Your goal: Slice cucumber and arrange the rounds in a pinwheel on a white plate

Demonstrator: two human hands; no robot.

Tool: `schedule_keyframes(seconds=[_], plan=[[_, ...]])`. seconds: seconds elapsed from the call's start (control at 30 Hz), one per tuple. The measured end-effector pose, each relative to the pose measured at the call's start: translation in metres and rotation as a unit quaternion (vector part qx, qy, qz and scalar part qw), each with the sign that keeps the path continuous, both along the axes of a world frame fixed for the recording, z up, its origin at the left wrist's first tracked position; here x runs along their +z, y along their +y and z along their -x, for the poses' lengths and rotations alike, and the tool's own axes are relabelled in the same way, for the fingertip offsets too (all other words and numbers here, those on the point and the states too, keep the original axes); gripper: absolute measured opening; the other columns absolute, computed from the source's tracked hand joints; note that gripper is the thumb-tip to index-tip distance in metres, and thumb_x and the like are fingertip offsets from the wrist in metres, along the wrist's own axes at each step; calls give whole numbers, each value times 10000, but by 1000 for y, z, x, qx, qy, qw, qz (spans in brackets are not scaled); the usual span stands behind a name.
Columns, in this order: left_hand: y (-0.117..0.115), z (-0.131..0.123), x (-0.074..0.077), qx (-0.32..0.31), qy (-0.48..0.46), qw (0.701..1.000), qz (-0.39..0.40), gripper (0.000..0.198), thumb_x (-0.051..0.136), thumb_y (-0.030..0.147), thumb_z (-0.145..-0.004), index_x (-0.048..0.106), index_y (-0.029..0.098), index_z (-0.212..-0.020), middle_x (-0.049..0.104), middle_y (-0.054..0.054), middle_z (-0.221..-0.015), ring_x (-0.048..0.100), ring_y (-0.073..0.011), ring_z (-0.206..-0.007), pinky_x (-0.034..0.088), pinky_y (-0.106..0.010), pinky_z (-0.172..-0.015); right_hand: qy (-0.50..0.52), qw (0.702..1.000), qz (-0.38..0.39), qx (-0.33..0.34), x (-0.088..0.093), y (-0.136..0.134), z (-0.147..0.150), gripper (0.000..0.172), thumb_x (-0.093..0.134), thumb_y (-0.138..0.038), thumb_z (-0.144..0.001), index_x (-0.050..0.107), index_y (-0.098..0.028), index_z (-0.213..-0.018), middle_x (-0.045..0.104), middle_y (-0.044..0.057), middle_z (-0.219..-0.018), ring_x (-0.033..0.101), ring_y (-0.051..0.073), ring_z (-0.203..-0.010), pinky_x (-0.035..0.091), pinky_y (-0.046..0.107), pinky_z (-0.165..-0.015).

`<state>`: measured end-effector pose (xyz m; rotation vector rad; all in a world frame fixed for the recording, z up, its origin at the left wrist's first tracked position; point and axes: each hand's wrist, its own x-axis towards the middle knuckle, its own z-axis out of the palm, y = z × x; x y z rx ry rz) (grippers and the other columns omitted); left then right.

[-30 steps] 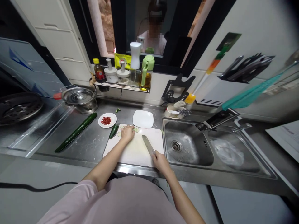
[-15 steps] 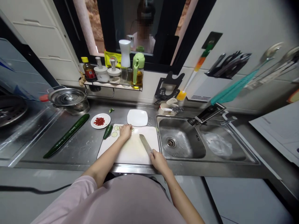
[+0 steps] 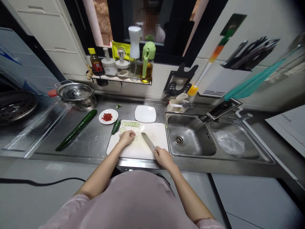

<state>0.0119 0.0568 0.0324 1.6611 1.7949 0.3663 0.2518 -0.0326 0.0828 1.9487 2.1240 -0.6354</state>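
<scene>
A white cutting board (image 3: pixel 152 140) lies on the steel counter beside the sink. Several cucumber slices (image 3: pixel 130 124) sit in a row along its far edge. My left hand (image 3: pixel 126 138) rests on the board with its fingers curled, touching a slice at its fingertips. My right hand (image 3: pixel 162 156) grips the handle of a knife (image 3: pixel 148 142), whose blade lies across the board pointing toward my left hand. A short dark green cucumber piece (image 3: pixel 116 126) lies at the board's left edge.
A whole cucumber (image 3: pixel 76 129) lies on the counter at left, near a small plate of chopped red chili (image 3: pixel 108 116) and an empty white plate (image 3: pixel 145 113). A steel sink (image 3: pixel 190 141) is at right, a pot (image 3: pixel 75 94) at back left, a condiment rack (image 3: pixel 121 70) behind.
My left hand has drawn back from the row of slices at the board's far edge toward the board's middle. The knife and my right hand stay in much the same place.
</scene>
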Motion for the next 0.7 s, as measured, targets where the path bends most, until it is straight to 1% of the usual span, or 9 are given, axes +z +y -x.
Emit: schedule_keyframes(seconds=[0.07, 0.17, 0.33, 0.53, 0.7], plan=[[-5, 4, 1, 6, 23, 999, -23, 198, 558, 276, -803, 667, 261, -967, 716, -8, -957, 618, -212, -954, 362, -375, -913, -13, 1000, 6, 15, 1, -1, 7, 264, 339, -325, -966, 545, -196, -1069, 688, 102, -969, 636, 205, -893, 325, 264, -658], [-9, 7, 3, 10, 52, 998, -39, 208, 516, 259, -833, 658, 262, -985, 709, -32, -1016, 592, -238, -1026, 341, -395, -913, -27, 999, 16, 39, 4, -3, 16, 265, 333, -307, -963, 540, -194, -1085, 688, 117, -978, 638, 221, -907, 348, 279, -686], [-10, 4, 5, 15, 70, 997, -26, 196, 512, 258, -835, 665, 253, -958, 712, -43, -1018, 580, -245, -1028, 330, -403, -893, -31, 997, 18, 70, 4, -2, 24, 267, 325, -290, -962, 539, -187, -1086, 687, 124, -988, 640, 231, -925, 377, 297, -725], [-8, 1, 3, 33, 70, 997, -21, 179, 523, 248, -822, 675, 253, -917, 715, -36, -982, 578, -243, -1016, 317, -408, -887, -29, 996, 24, 78, 3, 0, 26, 289, 324, -286, -963, 543, -176, -1117, 684, 129, -1008, 638, 230, -950, 396, 300, -760], [-7, 0, 1, 44, 67, 997, -19, 181, 531, 236, -810, 675, 260, -916, 710, -29, -983, 578, -238, -1013, 314, -408, -884, -38, 994, 41, 97, 7, 5, 28, 281, 345, -265, -954, 540, -168, -1131, 684, 140, -1005, 641, 244, -960, 407, 304, -750]])
